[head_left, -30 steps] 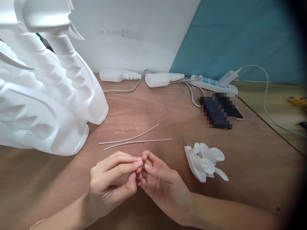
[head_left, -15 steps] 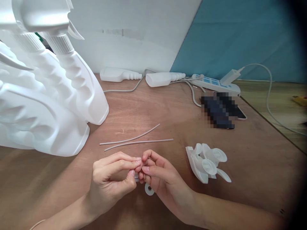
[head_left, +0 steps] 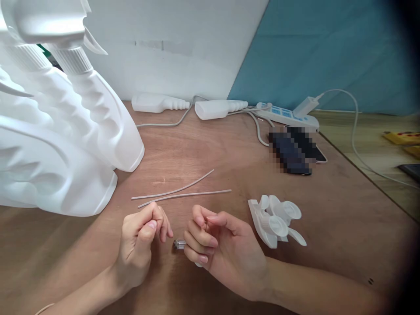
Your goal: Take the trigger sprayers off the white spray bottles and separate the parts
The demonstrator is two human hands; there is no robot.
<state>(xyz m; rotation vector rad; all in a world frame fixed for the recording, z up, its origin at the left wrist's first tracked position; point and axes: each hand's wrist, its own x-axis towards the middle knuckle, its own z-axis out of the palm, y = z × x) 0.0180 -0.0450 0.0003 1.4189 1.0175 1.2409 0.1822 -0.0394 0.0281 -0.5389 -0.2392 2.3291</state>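
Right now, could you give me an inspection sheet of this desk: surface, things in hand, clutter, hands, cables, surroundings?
Surface: brown wooden table, worn patches.
Job's things: small clear part lying on the table at the right hand's fingertips; two thin tubes just beyond; trigger heads in a heap to the right.
Clutter: big white spray bottles at left; two bottles lying down at the back; blurred phone.
Hands: left hand loosely curled, holding nothing seen; right hand curled, fingers at the part.
Cables: power strip with white charger and leads.
Surroundings: white board, blue wall, second tabletop at right.
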